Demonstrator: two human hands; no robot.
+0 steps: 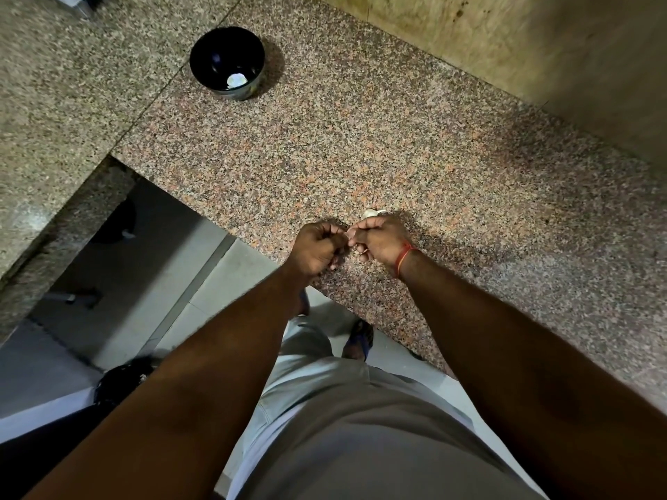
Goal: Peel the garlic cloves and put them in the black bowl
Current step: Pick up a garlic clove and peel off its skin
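Head view: both hands curled, knuckles up, meeting above near edge of granite counter [361, 138]. Left hand [317, 245] and right hand [380, 238] appear to pinch small item between fingertips, presumably garlic clove; item itself hidden, cannot confirm. Pale garlic piece [373, 212] shows just beyond right hand. Black bowl [227, 61] well apart, far left, one pale peeled clove [236, 80] inside.

Risks, judged: work sits over counter edge, so slipped clove or skin likely drops to floor. Long carry to bowl adds drop chance.

Bare forearms – red thread bracelet [403, 259] on right wrist – grey shorts [361, 427]
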